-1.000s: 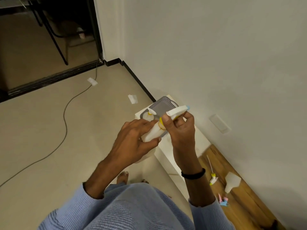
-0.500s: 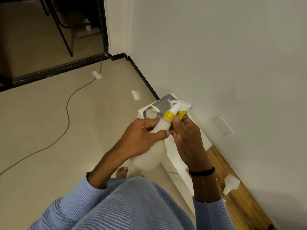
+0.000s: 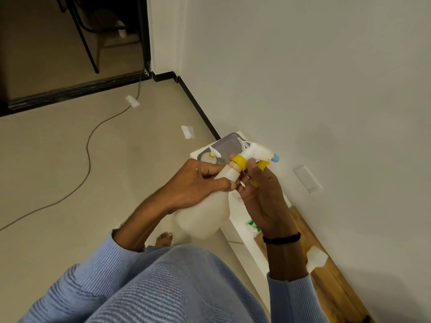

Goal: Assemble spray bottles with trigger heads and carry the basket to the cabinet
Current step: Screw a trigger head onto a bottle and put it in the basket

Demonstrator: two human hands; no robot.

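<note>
My left hand [image 3: 198, 183] grips the neck and shoulder of a translucent white spray bottle [image 3: 203, 217], held tilted in front of me. A white trigger head [image 3: 256, 153] with a yellow collar and blue nozzle tip sits on the bottle's mouth. My right hand [image 3: 261, 190] holds the trigger head at the yellow collar with its fingertips. Behind my hands a grey perforated basket [image 3: 229, 145] stands on a white cabinet top [image 3: 238, 213]. In the basket another bottle with a trigger head [image 3: 211, 156] is partly visible.
A loose white bottle [image 3: 316, 257] lies on the wooden surface [image 3: 335, 283] at the right by the wall. A dark cable [image 3: 88, 159] runs over the beige floor. My bare foot [image 3: 164, 238] is below the bottle. A dark doorway is at the top left.
The bottle has swung from nearly level to more upright, with its body now hanging lower. My right hand shifted from over the trigger head to its yellow collar.
</note>
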